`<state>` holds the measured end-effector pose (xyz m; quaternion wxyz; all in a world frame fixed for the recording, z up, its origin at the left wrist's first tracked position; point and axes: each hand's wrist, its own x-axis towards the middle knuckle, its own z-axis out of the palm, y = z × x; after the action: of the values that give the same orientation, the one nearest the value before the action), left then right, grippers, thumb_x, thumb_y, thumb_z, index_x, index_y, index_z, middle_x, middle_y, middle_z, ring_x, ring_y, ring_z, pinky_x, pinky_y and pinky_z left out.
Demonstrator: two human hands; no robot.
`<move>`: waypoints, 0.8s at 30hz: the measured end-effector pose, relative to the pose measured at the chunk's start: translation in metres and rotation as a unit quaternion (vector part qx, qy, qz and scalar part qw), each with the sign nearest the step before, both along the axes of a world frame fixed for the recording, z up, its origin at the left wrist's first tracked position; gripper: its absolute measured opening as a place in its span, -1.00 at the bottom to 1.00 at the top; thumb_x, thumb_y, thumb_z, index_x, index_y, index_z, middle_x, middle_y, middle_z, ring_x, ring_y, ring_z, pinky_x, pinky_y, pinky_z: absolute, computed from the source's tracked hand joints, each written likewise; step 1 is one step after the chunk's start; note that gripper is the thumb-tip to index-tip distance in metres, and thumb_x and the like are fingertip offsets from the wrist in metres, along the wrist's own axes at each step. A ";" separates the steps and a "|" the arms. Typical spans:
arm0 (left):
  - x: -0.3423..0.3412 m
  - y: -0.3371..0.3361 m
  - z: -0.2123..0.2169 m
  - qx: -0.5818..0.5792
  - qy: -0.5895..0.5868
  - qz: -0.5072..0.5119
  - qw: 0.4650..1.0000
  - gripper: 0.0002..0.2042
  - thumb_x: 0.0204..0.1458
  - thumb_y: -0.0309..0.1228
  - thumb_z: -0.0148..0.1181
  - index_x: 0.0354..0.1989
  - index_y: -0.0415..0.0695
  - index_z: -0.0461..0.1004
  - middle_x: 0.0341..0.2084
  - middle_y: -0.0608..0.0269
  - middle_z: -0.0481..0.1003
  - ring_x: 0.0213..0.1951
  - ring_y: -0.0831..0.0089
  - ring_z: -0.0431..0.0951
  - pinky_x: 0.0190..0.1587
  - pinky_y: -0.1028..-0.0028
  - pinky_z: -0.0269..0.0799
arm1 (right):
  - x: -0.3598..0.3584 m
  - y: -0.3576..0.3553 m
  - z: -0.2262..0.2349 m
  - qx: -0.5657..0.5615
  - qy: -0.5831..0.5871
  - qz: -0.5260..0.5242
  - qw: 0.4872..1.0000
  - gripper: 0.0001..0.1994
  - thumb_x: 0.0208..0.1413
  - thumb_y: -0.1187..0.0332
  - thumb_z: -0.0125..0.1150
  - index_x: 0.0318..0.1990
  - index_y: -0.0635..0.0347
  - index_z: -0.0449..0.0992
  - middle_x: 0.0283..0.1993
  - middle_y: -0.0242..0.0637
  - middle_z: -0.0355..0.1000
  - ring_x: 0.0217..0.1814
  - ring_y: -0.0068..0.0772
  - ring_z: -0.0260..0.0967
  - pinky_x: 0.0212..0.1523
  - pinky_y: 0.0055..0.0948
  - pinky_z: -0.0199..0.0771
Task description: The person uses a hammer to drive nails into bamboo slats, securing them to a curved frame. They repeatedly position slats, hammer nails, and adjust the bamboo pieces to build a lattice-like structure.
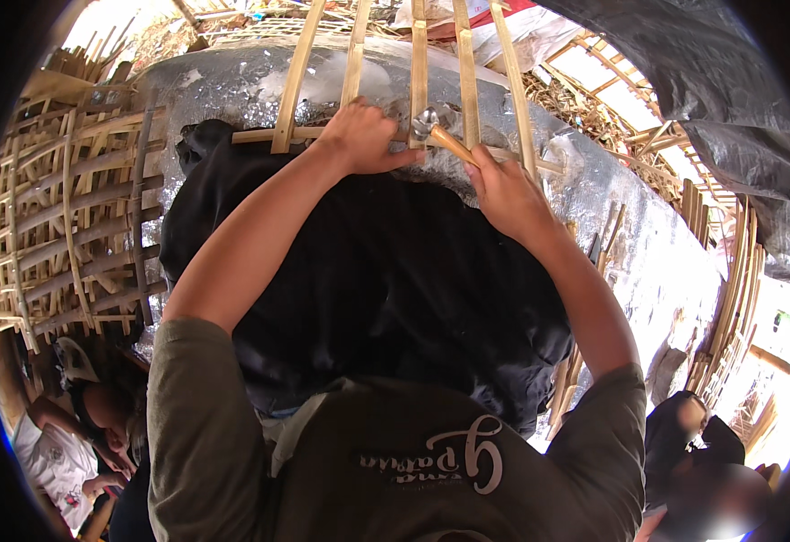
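Several pale wooden slats run away from me and meet a crosspiece [260, 136] near my lap. My left hand [363, 140] is closed over the end of the second slat from the left [356, 54], its thumb pointing right along the crosspiece. Its fingertips are partly hidden. In my right hand [508, 190] is a hammer [454, 144], gripped by its light wooden handle. The shiny metal head lies over the middle slat [419, 63], close to my left thumb. Whether it touches the wood I cannot tell. Black cloth [386, 271] covers my lap below both hands.
A worn grey, silvery surface [223, 86] lies under the slats. At the left stands a stack of wooden lattice frames [70, 217]. Dark plastic sheeting [693, 72] hangs at upper right. Other people sit at lower left [79, 443] and lower right [684, 443].
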<state>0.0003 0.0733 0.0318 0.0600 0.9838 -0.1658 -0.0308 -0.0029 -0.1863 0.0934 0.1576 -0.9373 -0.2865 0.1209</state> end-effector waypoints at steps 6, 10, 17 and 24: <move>0.001 -0.002 0.000 -0.012 0.008 -0.001 1.000 -0.25 0.07 0.38 0.08 -0.35 -0.24 0.68 -0.43 -0.20 0.59 -0.15 -0.14 0.62 0.04 0.08 0.54 | 0.003 0.000 0.000 0.022 0.017 -0.020 0.999 -0.72 0.41 0.16 -0.04 0.09 0.13 0.36 -0.45 0.20 0.49 -0.29 0.40 0.50 -0.22 0.26 0.48; -0.001 -0.003 0.005 0.001 0.022 0.005 1.000 -0.25 0.08 0.37 0.07 -0.33 -0.25 0.68 -0.40 -0.21 0.60 -0.12 -0.16 0.62 0.06 0.07 0.53 | 0.001 0.002 -0.002 -0.007 -0.023 -0.010 1.000 -0.72 0.41 0.16 -0.04 0.09 0.12 0.35 -0.45 0.19 0.49 -0.32 0.40 0.50 -0.25 0.25 0.49; -0.002 -0.004 0.007 -0.017 0.034 0.015 0.999 -0.23 0.10 0.35 0.07 -0.34 -0.31 0.66 -0.37 -0.24 0.60 -0.12 -0.15 0.62 0.06 0.06 0.53 | -0.003 0.000 -0.007 -0.017 -0.035 -0.001 0.999 -0.71 0.39 0.16 -0.01 0.08 0.12 0.39 -0.45 0.19 0.49 -0.33 0.39 0.51 -0.27 0.24 0.51; -0.003 -0.004 0.001 -0.017 0.000 0.005 1.000 -0.25 0.12 0.33 0.07 -0.40 -0.30 0.65 -0.41 -0.23 0.60 -0.15 -0.15 0.63 0.02 0.05 0.55 | -0.004 0.003 -0.004 -0.017 -0.034 -0.010 0.999 -0.71 0.36 0.15 0.04 0.04 0.16 0.42 -0.45 0.19 0.50 -0.32 0.36 0.53 -0.27 0.21 0.53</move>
<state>-0.0024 0.0697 0.0327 0.0772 0.9835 -0.1614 -0.0276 -0.0074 -0.1831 0.0892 0.1335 -0.9462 -0.2797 0.0925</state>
